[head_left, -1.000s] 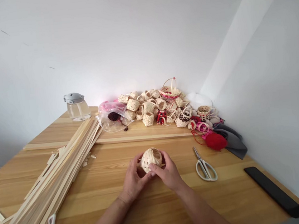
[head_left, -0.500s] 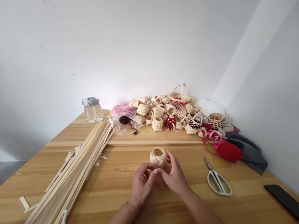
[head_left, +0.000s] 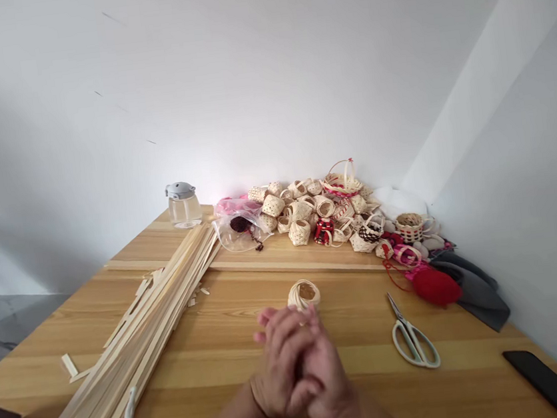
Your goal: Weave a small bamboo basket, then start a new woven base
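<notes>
My left hand (head_left: 281, 370) and my right hand (head_left: 330, 377) are clasped together over the table, fingers laced or wrapped across each other. No object shows in either one, though the space between the palms is hidden. Just beyond the fingertips stands a small round woven basket (head_left: 302, 293) of pale strips, its round mouth tilted up toward me. My fingers cover its lower front edge, and whether they touch it I cannot tell. A pair of scissors (head_left: 414, 341) with whitish handles lies to the right of my hands, points away from me.
A long bundle of pale wooden strips (head_left: 138, 346) lies slantwise on the left. Many small woven baskets (head_left: 301, 210) are heaped along the wall. Around them are a water bottle (head_left: 184, 206), a clear plastic bag (head_left: 234, 237), red yarn (head_left: 437, 285) and a black flat object (head_left: 549, 376).
Both hands have left the small basket, drawn back toward me and come together in a clasp. The basket stays standing on the table. The whole view has shifted slightly.
</notes>
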`<state>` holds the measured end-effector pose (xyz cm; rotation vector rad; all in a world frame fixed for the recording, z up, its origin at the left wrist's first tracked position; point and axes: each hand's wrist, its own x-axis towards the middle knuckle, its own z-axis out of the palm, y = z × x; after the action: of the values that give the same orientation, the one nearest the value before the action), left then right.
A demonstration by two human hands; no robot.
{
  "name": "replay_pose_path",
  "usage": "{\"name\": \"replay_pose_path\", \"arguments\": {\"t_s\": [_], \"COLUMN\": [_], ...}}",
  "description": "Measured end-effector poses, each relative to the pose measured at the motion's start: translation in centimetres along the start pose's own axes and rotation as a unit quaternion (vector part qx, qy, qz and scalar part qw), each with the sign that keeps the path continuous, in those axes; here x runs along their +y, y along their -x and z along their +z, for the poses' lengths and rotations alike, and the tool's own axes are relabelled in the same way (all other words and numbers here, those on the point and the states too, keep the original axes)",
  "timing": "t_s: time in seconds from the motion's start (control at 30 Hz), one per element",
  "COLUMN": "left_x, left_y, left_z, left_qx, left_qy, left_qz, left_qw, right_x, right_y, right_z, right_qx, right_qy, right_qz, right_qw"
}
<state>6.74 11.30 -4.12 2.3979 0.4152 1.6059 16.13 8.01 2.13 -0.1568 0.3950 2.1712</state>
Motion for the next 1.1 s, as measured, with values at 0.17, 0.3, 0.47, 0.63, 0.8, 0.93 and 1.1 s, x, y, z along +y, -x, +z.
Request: {"name": "replay_pose_path", "arguments": {"t_s": [0.17, 0.3, 0.47, 0.63, 0.8, 0.93, 1.1], "left_x": [-3.5, -5.7, -6.7, -6.4, -6.2, -6.2, -6.3], "left_y": [0.0, 0.7, 1.3, 1.0, 0.7, 0.6, 0.7], "left_z": [0.9, 2.0, 2.4, 2.2, 2.0, 2.1, 2.2], "left_qx": [0.097, 0.116, 0.091, 0.092, 0.070, 0.062, 0.057], "left_qy": [-0.062, -0.060, 0.003, 0.050, 0.064, 0.054, 0.046], "left_qz": [-0.210, -0.337, -0.399, -0.440, -0.460, -0.464, -0.453], "left_qw": [0.971, 0.932, 0.912, 0.892, 0.883, 0.882, 0.889], "right_x": [-1.5, -5.6, -10.1, -10.8, -10.8, -10.7, -13.0], "right_y": [4.3, 5.1, 3.2, 1.0, -0.5, -1.1, -1.2], "right_z": [2.1, 1.6, -2.4, -5.4, -5.1, -4.5, -3.1], "right_qx": [-0.015, 0.157, 0.272, 0.274, 0.227, 0.229, 0.242], "right_qy": [0.613, 0.757, 0.758, 0.739, 0.750, 0.735, 0.752], "right_qz": [-0.324, -0.482, -0.464, -0.456, -0.452, -0.460, -0.465], "right_qw": [0.720, 0.413, 0.368, 0.414, 0.427, 0.442, 0.400]}}
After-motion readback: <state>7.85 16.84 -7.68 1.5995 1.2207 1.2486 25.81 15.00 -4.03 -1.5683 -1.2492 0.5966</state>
